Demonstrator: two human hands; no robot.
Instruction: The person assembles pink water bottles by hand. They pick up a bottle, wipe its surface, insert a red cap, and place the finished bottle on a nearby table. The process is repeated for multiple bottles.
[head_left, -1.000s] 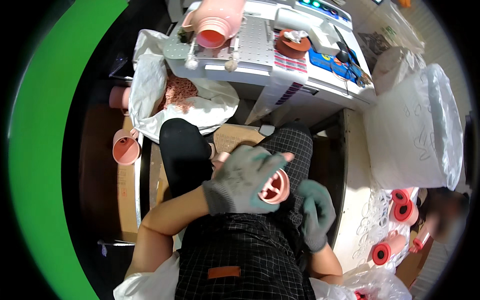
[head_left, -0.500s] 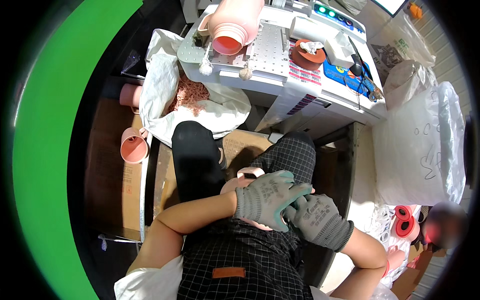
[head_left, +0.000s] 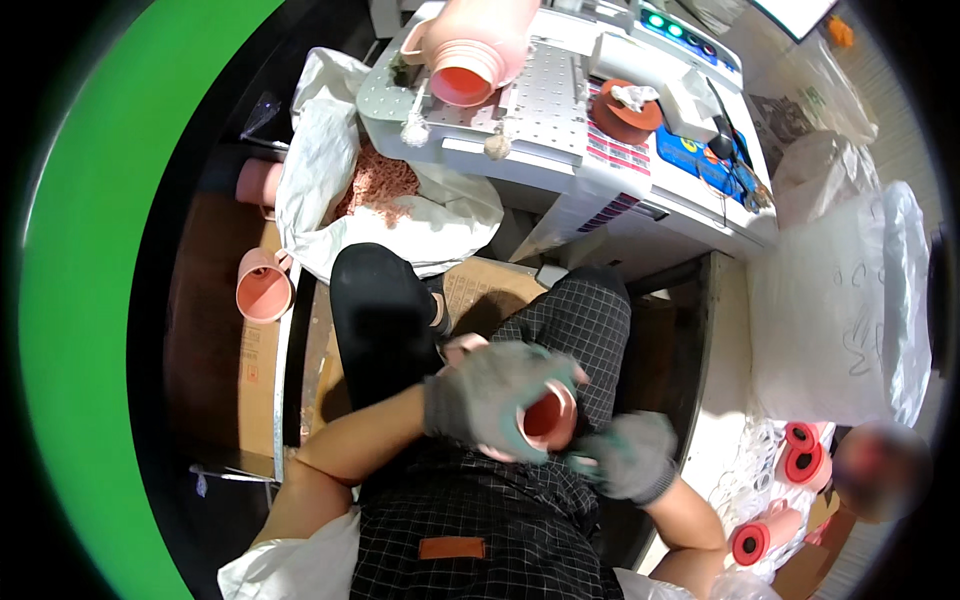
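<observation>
We hold a pink cup (head_left: 545,418) over our lap, its open mouth turned up toward us. Our left hand (head_left: 480,395), in a grey glove, is wrapped around its side with fingers curled closed on it. Our right hand (head_left: 625,458), gloved too and blurred, sits just beside the cup's lower right; we cannot tell whether it grips anything. Ahead, a larger pink jug (head_left: 470,45) lies on the grey worktop (head_left: 540,100), and another pink cup (head_left: 262,285) rests at our left.

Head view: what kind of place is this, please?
Probably a small workshop or factory station: a machine table with a pink cup mounted on it, a sack of pink parts, and more cups nearby.
</observation>
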